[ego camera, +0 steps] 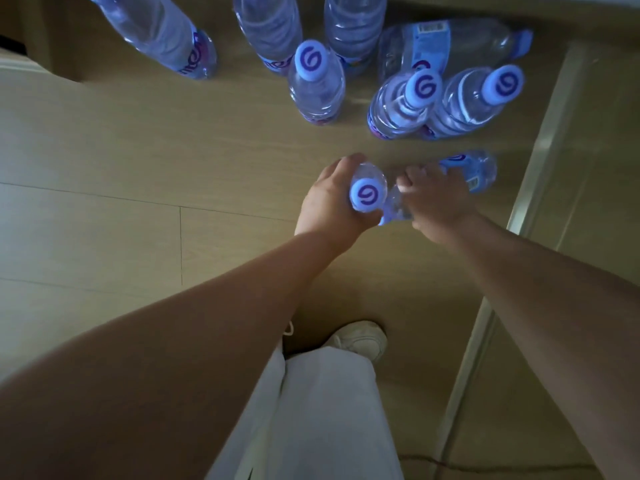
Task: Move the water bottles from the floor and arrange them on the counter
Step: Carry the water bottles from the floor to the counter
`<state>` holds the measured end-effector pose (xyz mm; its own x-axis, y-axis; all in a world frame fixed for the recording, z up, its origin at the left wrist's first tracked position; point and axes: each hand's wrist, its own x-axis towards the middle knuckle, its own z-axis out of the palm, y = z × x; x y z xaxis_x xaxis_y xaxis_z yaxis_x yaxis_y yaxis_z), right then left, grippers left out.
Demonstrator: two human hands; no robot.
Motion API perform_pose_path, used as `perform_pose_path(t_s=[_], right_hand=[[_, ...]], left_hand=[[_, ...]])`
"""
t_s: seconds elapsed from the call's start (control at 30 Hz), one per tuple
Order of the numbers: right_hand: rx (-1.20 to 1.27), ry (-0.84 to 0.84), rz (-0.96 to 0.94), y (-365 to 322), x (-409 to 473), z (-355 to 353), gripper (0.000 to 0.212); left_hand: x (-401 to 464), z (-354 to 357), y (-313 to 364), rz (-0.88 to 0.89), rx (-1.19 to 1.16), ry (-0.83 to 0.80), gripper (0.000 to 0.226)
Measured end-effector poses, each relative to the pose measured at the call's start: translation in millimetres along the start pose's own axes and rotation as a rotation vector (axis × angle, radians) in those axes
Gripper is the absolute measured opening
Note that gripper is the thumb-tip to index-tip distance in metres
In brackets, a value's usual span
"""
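Two bottles: the left hand (329, 202) grips one standing bottle (367, 194), the right hand (436, 199) grips a lying bottle (474, 169).

Pale wood-look plank floor (138, 161) runs across the frame, seams crossing at centre left. Down the right edge, a light metal threshold strip (540, 133) slants along, tan flooring beyond it. Upper left, a dark wooden furniture base (59, 39) meets the floor. The light is dim, bluish.
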<state>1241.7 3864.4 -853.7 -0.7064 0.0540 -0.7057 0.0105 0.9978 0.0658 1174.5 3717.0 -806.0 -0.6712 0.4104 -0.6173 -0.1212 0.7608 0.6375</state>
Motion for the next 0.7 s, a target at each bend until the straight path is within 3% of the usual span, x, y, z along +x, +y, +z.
perform_pose_path(t_s=[0.1,0.3,0.5,0.7], right_hand=[[0.016,0.048,0.01,2,-27,-15,0.057],[0.46,0.332,0.069,-20,-115,-80,0.056],[0.745,0.563,0.053,-53,-229,-188,0.052],[0.749,0.706,0.033,-103,-357,-311,0.067]], left_hand=[[-24,-25,9,-0.015,0.019,0.017,0.076],[-96,-85,52,-0.008,0.015,0.054,0.072],[-202,-155,110,0.003,0.0,0.081,0.066],[-334,-259,165,0.02,0.002,0.17,0.06]])
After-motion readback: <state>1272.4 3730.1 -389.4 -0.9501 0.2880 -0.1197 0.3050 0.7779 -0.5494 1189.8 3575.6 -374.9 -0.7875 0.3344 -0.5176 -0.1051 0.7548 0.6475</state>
